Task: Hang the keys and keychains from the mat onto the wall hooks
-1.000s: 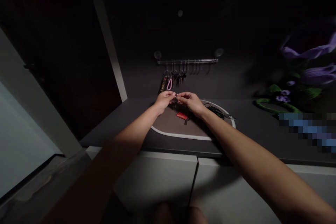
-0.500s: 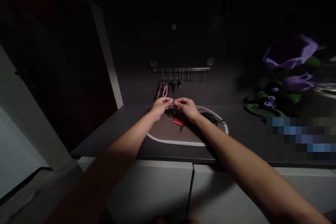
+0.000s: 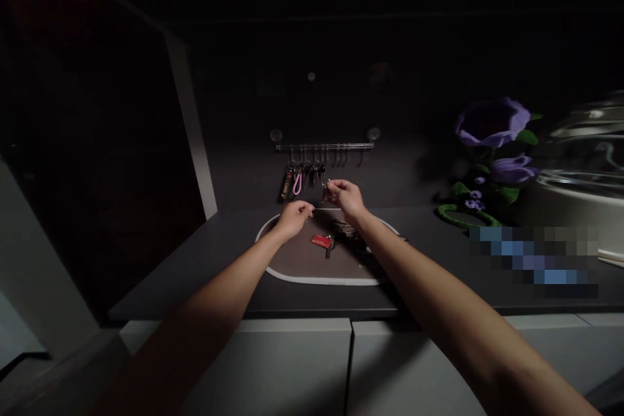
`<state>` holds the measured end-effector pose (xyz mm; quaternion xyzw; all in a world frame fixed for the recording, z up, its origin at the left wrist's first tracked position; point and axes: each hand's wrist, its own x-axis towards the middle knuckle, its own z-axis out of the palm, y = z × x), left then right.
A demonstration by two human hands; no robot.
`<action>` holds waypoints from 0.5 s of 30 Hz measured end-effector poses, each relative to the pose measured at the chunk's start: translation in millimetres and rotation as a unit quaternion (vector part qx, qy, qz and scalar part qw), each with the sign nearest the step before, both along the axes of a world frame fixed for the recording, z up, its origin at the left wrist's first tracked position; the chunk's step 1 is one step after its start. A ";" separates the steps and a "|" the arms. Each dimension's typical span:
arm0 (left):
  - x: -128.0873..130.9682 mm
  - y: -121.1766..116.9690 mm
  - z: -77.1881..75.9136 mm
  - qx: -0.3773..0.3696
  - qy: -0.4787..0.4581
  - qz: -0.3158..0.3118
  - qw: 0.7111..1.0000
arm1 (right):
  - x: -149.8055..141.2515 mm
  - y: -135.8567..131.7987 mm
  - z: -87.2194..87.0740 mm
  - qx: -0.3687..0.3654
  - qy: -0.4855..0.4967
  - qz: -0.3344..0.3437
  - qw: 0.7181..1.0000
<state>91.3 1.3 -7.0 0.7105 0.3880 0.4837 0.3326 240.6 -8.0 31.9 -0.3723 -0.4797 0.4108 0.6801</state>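
Observation:
My right hand (image 3: 347,198) is raised in front of the wall, its thumb and fingers pinching a small bunch of keys (image 3: 324,192) that hangs down. Lower and to the left, my left hand (image 3: 293,217) hovers over the left part of a brown mat (image 3: 297,266) with a white rim. Its fingers are curled to the thumb, and I see nothing in them. Just beyond the hands, a clear rail (image 3: 336,145) with hooks carries several key rings, one with a pink loop (image 3: 298,183) and one with a dark strap with lettering (image 3: 286,184).
On the mat lie a red tag (image 3: 320,241) with a small dark piece beside it, and dark items in my right arm's shadow. Purple flowers (image 3: 511,170) and a glass-lidded pot (image 3: 585,195) stand to the right on the dark counter (image 3: 195,273).
My hands were together on the keys and have parted. The right hand has lifted the keys toward the rail; the left has dropped lower. The camera view has shifted.

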 end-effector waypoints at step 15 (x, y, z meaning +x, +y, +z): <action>-3.7 -0.7 -1.5 0.158 0.188 0.057 0.968 | -2.9 51.4 55.9 -0.013 0.048 -0.113 0.992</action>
